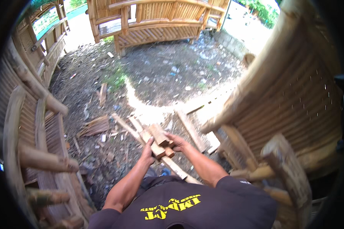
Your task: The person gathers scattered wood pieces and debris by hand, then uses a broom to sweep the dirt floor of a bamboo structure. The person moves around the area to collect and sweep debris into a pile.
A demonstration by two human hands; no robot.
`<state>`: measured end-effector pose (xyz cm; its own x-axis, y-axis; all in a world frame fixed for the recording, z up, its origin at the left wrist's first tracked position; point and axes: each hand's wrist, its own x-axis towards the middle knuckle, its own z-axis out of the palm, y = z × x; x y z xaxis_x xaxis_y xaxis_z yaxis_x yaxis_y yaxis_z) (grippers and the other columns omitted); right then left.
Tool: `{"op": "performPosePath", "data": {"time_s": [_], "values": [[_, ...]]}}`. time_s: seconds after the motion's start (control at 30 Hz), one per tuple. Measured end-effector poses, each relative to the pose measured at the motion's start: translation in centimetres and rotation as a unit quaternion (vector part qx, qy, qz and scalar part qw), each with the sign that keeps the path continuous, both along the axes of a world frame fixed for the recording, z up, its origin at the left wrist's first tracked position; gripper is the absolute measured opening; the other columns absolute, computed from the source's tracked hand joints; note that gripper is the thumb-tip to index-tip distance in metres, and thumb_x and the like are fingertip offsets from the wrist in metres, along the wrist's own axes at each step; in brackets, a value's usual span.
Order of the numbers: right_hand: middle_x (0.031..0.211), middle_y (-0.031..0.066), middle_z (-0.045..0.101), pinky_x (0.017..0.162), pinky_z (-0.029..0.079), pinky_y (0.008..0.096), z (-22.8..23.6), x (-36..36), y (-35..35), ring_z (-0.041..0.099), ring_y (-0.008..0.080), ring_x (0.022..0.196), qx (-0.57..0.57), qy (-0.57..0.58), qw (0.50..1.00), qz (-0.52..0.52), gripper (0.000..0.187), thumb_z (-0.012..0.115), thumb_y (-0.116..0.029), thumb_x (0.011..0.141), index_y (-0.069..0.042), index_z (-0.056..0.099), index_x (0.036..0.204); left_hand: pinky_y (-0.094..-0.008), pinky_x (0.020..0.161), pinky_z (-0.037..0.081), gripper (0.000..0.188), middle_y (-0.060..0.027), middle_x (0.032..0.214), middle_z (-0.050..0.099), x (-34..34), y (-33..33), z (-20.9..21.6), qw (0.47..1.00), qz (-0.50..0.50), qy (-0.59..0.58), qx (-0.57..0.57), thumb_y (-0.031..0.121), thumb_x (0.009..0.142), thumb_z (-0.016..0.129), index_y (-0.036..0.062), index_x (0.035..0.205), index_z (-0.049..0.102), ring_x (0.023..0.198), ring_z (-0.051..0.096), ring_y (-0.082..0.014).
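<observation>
Between my two hands is a bundle of short wooden blocks point(158, 134), held in front of my body above the ground. My left hand point(147, 152) is closed round the left side of the bundle, against a pale block point(152, 144). On the other side, my right hand point(176, 142) grips the blocks near their upper right. A smaller block end point(169, 152) pokes out beneath the others. Below the bundle runs a long pale wooden strip point(176, 168), passing toward my body; whether it touches the blocks I cannot tell.
Bamboo structures stand on both sides, with slatted panels point(290, 103) at right and bamboo poles point(46, 158) at left. A bamboo bench point(156, 32) is at the far side. Planks point(191, 129) and split wood scraps point(94, 126) lie on the littered dirt ground point(160, 65).
</observation>
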<state>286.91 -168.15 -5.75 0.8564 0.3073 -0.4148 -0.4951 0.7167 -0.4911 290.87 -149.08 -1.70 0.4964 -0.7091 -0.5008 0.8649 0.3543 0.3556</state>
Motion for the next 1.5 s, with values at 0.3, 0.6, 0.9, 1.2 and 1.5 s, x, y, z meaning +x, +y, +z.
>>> {"op": "performPosePath", "data": {"time_s": [0.3,0.6,0.9,1.2,1.5], "values": [[0.122,0.0150,0.065,0.102,0.050,0.0437,0.7,31.3,-13.4,0.065,0.0263,0.109,-0.029,0.049,0.995,-0.087,0.051,0.065,-0.038,0.095,-0.002,0.055,0.130,-0.0545,0.099,0.050,0.058,-0.0158,0.131,0.058,34.5,-14.6,-3.8,0.997,-0.048,0.020,0.060,0.038,0.095,0.063,0.0079,0.141,0.045,0.116,0.060,-0.0352],[0.125,0.0157,0.062,0.098,0.052,0.0455,3.5,48.0,-33.3,0.064,0.0276,0.111,-0.043,0.047,0.961,-0.268,0.060,0.063,-0.046,0.093,-0.004,0.052,0.134,-0.0539,0.104,0.045,0.064,-0.0179,0.138,0.053,57.1,-38.3,2.2,0.959,-0.268,-0.049,0.073,0.048,0.097,0.055,0.0084,0.145,0.041,0.124,0.055,-0.0351],[0.112,0.0136,0.067,0.083,0.057,0.0464,5.3,62.1,-60.1,0.067,0.0270,0.098,-0.052,0.100,0.936,-0.333,0.054,0.063,-0.050,0.093,-0.006,0.061,0.123,-0.0550,0.103,0.044,0.058,-0.0136,0.133,0.058,73.6,-68.6,0.2,0.927,-0.358,-0.040,0.102,0.049,0.100,0.042,0.0067,0.139,0.048,0.120,0.057,-0.0331],[0.107,0.0106,0.069,0.085,0.056,0.0462,4.9,74.3,-88.8,0.068,0.0252,0.094,-0.039,0.109,0.936,-0.333,0.055,0.063,-0.054,0.091,-0.007,0.063,0.120,-0.0552,0.101,0.046,0.058,-0.0128,0.130,0.060,86.2,-97.8,0.5,0.914,-0.388,-0.023,0.118,0.051,0.100,0.041,0.0083,0.139,0.049,0.117,0.060,-0.0324],[0.114,0.0117,0.068,0.086,0.055,0.0438,0.1,82.8,-121.2,0.066,0.0260,0.100,0.018,0.102,0.901,-0.421,0.054,0.058,-0.050,0.095,-0.007,0.061,0.126,-0.0554,0.107,0.041,0.062,-0.0157,0.138,0.054,96.1,-133.8,-2.6,0.870,-0.476,0.030,0.121,0.050,0.097,0.041,0.0094,0.144,0.044,0.124,0.054,-0.0362]]}}
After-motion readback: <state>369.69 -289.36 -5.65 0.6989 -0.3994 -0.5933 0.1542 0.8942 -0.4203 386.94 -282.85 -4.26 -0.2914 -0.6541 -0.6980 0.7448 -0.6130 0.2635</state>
